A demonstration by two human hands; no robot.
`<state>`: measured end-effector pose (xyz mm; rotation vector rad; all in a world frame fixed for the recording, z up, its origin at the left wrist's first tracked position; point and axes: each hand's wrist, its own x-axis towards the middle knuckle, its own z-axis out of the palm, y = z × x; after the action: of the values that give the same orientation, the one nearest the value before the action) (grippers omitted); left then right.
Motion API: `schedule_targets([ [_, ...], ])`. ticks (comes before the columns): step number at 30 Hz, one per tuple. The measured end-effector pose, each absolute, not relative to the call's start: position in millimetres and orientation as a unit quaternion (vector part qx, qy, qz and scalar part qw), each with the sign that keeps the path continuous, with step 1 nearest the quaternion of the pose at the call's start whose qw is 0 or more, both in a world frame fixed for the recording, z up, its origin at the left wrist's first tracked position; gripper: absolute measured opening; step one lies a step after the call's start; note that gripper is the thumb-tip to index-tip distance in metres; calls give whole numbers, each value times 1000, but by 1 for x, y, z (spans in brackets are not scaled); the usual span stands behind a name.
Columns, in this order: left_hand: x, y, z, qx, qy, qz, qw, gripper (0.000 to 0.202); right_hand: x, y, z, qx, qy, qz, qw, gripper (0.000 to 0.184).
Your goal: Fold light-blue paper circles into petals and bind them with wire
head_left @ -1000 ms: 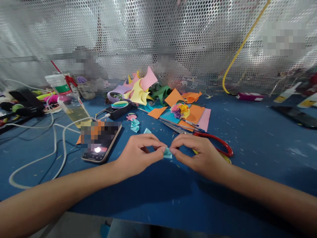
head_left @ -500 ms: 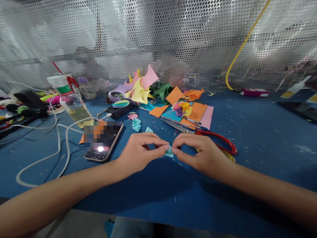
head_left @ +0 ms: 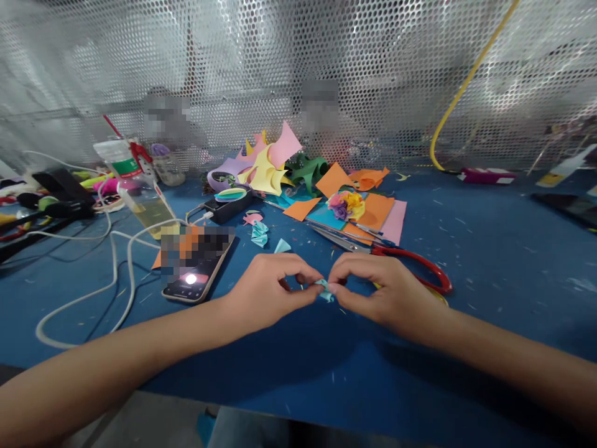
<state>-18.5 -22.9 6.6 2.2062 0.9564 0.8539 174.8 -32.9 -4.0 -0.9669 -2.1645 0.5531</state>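
A small piece of light blue paper (head_left: 326, 291), creased and crumpled, is pinched between my two hands above the blue table. My left hand (head_left: 280, 285) grips its left side with thumb and forefinger. The thumb and fingers of my right hand (head_left: 377, 283) close on its right side. Just beyond them lie a flat light blue paper piece (head_left: 282, 246), a crumpled light blue piece (head_left: 260, 234) and a pink one (head_left: 253, 218). Scissors with red handles (head_left: 415, 255) lie partly behind my right hand. A ruffled paper flower (head_left: 346, 205) in yellow, pink and purple rests on the coloured sheets.
To the left, a phone (head_left: 198, 264) leans with its screen lit, beside a looping white cable (head_left: 130, 274) and a tilted bottle (head_left: 144, 199) of yellowish liquid. Paper scraps (head_left: 265, 171) pile up by the perforated metal screen (head_left: 261, 62). A glue bottle (head_left: 562, 171) stands far right.
The light blue paper looks more crumpled between my fingertips. Both hands stay close together with their pinch kept, and the whole view has shifted slightly.
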Motion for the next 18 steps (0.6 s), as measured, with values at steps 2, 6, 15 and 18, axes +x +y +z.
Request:
schedule_targets([
  [2,-19,-24,5,837,349,321,275,7,174,-33,-4,-375,-835,208,346,8],
  [6,-19,-24,1,844,335,327,263,9,173,-33,-4,-379,-835,210,339,5],
  [15,-19,-25,7,834,346,317,290,15,177,-31,-5,-391,-821,230,346,7],
  [18,-19,-25,7,842,338,320,272,16,176,-31,-5,-389,-819,236,349,8],
])
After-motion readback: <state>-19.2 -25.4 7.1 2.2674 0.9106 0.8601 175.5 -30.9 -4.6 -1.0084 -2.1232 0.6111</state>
